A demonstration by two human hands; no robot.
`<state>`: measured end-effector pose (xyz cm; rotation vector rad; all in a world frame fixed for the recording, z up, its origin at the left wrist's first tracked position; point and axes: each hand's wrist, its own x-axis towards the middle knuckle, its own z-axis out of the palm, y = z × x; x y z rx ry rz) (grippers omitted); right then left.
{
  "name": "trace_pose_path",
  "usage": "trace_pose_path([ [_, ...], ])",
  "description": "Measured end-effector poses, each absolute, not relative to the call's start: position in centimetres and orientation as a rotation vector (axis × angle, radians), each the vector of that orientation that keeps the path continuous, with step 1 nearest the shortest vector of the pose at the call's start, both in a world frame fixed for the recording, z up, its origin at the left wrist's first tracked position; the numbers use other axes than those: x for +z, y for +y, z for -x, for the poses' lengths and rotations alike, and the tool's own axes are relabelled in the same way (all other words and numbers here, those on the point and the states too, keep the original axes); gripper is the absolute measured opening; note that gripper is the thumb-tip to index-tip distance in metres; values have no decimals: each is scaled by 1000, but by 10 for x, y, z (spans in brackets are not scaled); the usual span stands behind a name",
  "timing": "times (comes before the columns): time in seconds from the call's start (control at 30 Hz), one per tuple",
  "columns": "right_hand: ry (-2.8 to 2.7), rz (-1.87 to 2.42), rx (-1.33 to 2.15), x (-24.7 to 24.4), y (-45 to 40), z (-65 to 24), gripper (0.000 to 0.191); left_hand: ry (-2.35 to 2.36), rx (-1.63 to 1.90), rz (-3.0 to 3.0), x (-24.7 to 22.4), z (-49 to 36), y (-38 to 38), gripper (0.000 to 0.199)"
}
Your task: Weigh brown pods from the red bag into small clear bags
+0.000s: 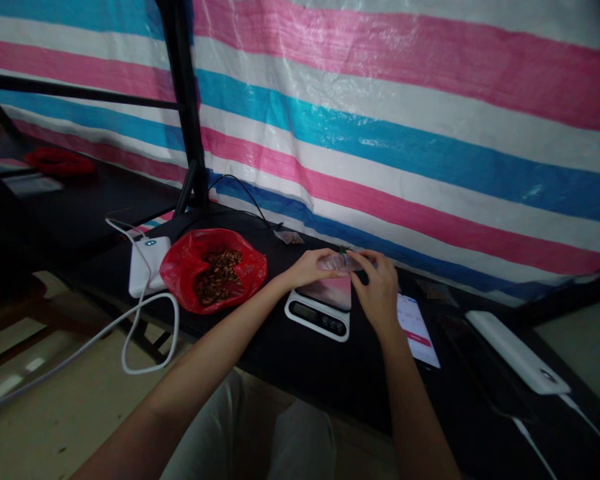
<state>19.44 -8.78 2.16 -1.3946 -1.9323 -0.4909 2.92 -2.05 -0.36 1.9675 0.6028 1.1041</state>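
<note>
Both hands meet over the back of a small white kitchen scale with a shiny top plate. My left hand is closed on the left side of a clear plastic bag. From the right, my right hand pinches the same bag with its fingers. Something small and green shows at the bag's back edge. What lies inside the bag is too blurred to tell. Left of the scale, a red plastic bag stands open with many brown nuts or beans in it.
A white power bank with a looped cable lies left; a small packet lies behind. At right are a lit phone, a dark phone and another white power bank. Striped sheeting hangs behind the black table.
</note>
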Motion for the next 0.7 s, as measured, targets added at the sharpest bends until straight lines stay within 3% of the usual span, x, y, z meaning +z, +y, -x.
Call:
trace_pose_path([
  [0.43, -2000, 1422, -847, 22, -94, -190, 37, 592, 1077, -1927, -3, -29, -21, 43],
  [0.7, -1947, 1332, -856, 21, -93, -192, 21, 598, 1052, -1864, -2, -30, -22, 47],
])
